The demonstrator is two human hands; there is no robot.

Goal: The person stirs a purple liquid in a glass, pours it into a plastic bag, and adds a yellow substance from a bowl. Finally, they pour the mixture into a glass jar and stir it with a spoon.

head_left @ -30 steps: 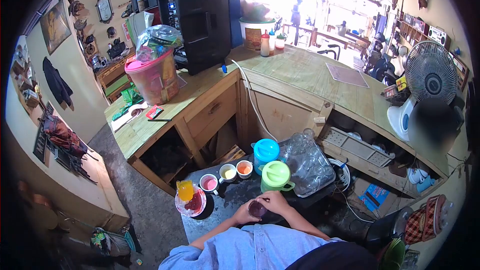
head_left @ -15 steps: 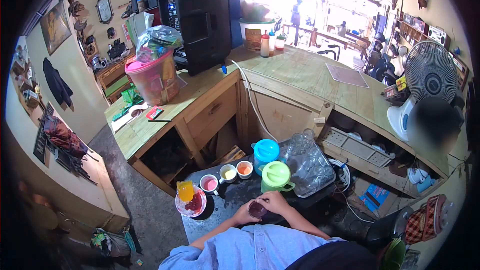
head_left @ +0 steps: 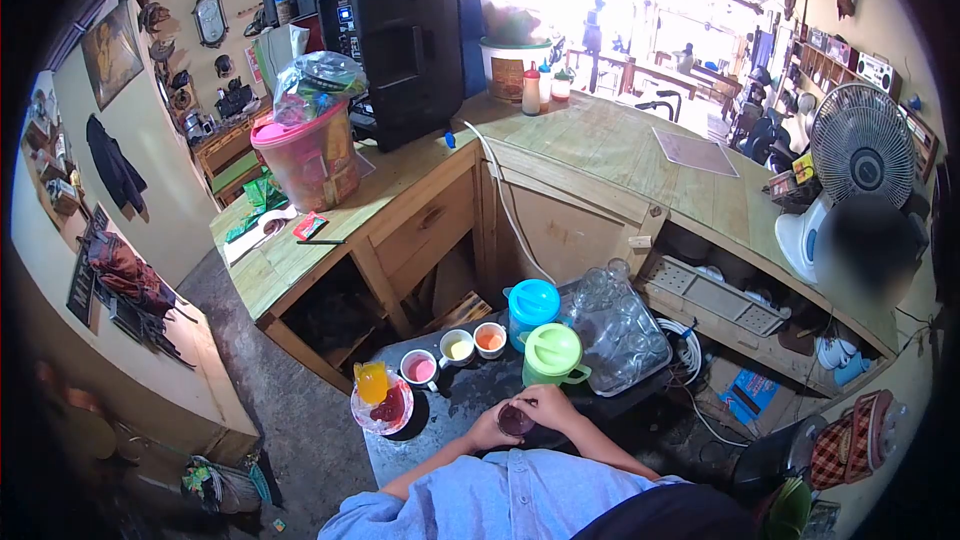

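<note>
hands (head_left: 486,429) curled, left around dark cup (head_left: 514,422), right at its rim

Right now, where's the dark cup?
In the head view, the dark cup is low near centre, between the left hand and right hand, below the green pitcher.

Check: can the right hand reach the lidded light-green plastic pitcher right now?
Probably yes: the light-green pitcher stands just beyond the right hand, nothing visible between them, though that hand is occupied at the round, dark-looking cup.
</note>
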